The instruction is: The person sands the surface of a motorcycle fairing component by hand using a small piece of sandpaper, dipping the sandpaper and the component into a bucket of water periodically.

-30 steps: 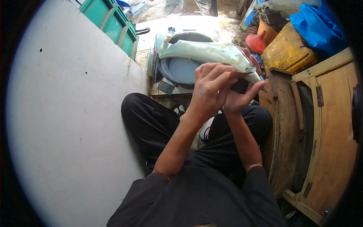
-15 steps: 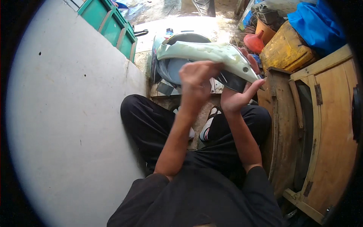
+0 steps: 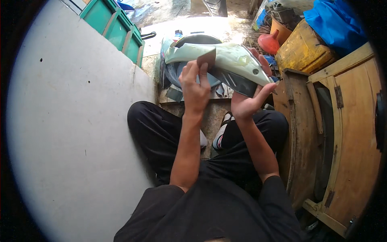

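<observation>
A long, curved panel [image 3: 234,59], pale green-white with a round hole near its right end and a dark strip along its lower side, is held up in front of me. My right hand [image 3: 248,105] supports its right end from below, the thumb near the tip and the fingers behind it. Pinched in my left hand [image 3: 195,86] is a folded brown piece of sandpaper [image 3: 206,59], which lies against the middle of the panel's face. Beneath the panel is a round basin [image 3: 182,73] with a grey-blue inside, partly hidden.
A white wall [image 3: 80,133] runs along my left, with a green door [image 3: 115,30] beyond. To the right are a wooden cabinet [image 3: 354,133], a yellow jerrycan [image 3: 304,48], a red funnel [image 3: 269,42] and a blue plastic sheet [image 3: 336,24]. A small dark sheet [image 3: 174,94] lies by the basin.
My left hand has shifted left and slightly up along the panel and is no longer blurred. The sandpaper now shows. The panel and right hand have moved slightly left in view.
</observation>
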A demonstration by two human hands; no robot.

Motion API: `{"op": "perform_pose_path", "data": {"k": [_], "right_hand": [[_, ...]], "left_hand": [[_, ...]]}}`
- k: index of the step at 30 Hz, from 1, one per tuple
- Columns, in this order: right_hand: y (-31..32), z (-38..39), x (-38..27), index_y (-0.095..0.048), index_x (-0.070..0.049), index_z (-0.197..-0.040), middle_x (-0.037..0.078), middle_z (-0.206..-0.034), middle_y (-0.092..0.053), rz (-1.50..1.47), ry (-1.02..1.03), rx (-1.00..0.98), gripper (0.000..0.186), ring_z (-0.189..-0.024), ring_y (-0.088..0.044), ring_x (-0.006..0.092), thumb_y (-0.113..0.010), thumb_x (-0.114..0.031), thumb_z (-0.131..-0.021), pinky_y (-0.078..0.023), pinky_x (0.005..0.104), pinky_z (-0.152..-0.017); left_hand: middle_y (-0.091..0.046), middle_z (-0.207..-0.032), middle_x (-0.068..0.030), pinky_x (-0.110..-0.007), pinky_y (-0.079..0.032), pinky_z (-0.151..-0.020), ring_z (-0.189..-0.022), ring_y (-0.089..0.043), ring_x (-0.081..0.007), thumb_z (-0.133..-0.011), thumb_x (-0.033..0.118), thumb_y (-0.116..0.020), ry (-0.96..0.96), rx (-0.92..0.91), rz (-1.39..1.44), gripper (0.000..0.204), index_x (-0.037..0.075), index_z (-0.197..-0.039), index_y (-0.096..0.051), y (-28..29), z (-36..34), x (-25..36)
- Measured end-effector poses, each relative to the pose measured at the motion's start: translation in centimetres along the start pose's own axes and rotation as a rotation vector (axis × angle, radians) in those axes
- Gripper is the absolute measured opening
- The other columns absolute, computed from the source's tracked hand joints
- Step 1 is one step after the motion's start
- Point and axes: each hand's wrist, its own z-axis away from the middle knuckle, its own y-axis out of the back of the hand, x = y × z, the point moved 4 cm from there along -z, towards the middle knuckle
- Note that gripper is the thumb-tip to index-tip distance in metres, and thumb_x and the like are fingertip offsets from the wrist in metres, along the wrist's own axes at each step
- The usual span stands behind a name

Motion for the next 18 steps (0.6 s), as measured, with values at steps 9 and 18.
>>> {"op": "perform_pose_path", "data": {"k": [9, 18], "right_hand": [[0.2, 0.0, -0.4, -0.037, -0.004, -0.146, 0.023, -0.151, -0.042, 0.002, 0.028, -0.047, 0.075, -0.140, -0.041, 0.0356, -0.016, -0.063, -0.104, -0.028, 0.0505, -0.120], [1.0, 0.1, -0.4, -0.037, -0.004, -0.146, 0.022, -0.152, -0.040, -0.044, 0.008, -0.005, 0.074, -0.141, -0.040, 0.0351, -0.018, -0.063, -0.105, -0.029, 0.0515, -0.120]], "left_hand": [[-0.058, -0.085, -0.0130, -0.048, -0.039, -0.086, -0.091, -0.058, -0.0328, -0.091, 0.010, -0.064, 0.129, 0.127, 0.070, 0.008, 0.003, -0.093, -0.063, -0.7, -0.6, -0.3], [-0.070, -0.105, -0.0145, -0.039, -0.049, -0.085, -0.101, -0.065, -0.0320, -0.098, 0.014, -0.061, -0.215, -0.019, -0.026, 0.017, 0.001, -0.103, -0.071, -1.3, 1.4, 5.1]]}}
